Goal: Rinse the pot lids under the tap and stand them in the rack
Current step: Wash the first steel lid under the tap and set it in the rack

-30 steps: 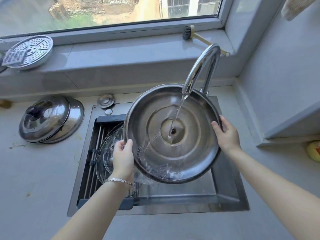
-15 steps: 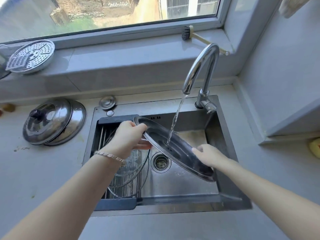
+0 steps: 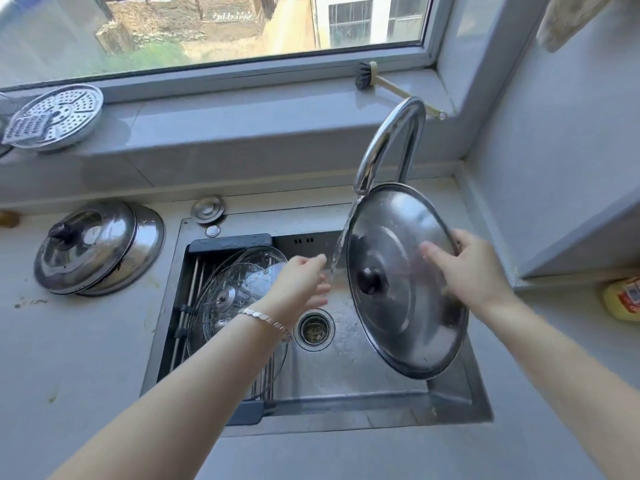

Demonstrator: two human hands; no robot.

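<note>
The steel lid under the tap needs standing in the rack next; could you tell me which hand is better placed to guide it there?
Left. The left hand is open and free beside the rack, while the right hand alone grips the steel lid on the sink's far side.

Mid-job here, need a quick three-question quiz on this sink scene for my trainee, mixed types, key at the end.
1. True or false: both hands grip the steel lid.
2. Where does the glass lid sit?
A. On the windowsill
B. In the rack inside the sink
C. On the counter
3. Fill in: the steel lid's black knob faces toward the ______.

Key:
1. False. Only the right hand holds it by the rim; the left hand is open, by the water stream.
2. B
3. Camera; the domed outer side shows.
</note>
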